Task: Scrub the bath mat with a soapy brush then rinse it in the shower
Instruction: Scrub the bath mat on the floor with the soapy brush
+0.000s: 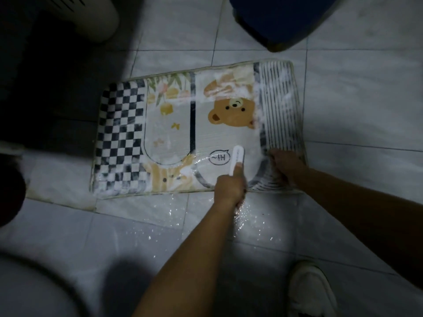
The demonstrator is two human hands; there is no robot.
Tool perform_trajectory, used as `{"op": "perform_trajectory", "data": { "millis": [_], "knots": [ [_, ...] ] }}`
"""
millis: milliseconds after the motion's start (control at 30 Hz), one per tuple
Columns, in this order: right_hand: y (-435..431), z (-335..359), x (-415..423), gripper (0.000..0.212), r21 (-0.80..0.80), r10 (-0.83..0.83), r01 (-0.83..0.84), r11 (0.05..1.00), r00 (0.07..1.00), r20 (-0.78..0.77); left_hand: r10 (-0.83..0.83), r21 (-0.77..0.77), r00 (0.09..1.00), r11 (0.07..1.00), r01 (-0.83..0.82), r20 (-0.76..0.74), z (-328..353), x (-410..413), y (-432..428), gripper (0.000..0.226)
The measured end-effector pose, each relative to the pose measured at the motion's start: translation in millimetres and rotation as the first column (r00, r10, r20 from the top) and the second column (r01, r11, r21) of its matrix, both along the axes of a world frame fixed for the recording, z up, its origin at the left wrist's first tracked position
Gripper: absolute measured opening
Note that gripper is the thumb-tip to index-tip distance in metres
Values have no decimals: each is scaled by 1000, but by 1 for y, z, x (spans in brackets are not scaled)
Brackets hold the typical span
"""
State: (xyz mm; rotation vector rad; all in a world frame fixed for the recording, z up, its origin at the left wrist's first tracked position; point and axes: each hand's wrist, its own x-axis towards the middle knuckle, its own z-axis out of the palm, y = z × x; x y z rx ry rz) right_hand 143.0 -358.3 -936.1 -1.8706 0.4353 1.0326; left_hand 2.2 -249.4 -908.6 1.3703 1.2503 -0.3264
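Wet tiles [343,99]; sudsy rectangular mat [174,138]; left hand [229,186] grips possibly plastic brush [238,160].

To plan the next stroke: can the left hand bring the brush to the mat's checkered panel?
Probably yes: the left hand holds the brush on the bath mat, and nothing lies between it and the checkered panel.

The bath mat [229,138] carries one short piece of writing that can be read: "Hi~", printed in dark letters inside an oval speech bubble [219,158]. It sits close to the mat's near edge and appears upside down from the head camera. Just beside the bubble, the white back of the brush [238,157] bears a thin line of grey print along its length, too small to read.
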Motion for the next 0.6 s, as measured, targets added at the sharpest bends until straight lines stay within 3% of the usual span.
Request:
{"op": "perform_trajectory", "data": {
  "millis": [167,300,400,600],
  "knots": [
    [1,6,-11,17,-47,59,-56,997,995,75,5,-97,1000,995,-5,5,9,-21,18,70],
    [1,5,-12,39,-28,157,-155,987,984,83,128,95,987,988,-119,-94,19,-70,68,69],
    [1,3,-9,35,-125,309,-297,947,947,91,111,208,982,975,-77,-155,27,-88,84,61],
    [8,-2,-14,29,-61,218,-212,975,970,107,-47,46,999,998,46,24,6,-27,-7,71]
  ]
}}
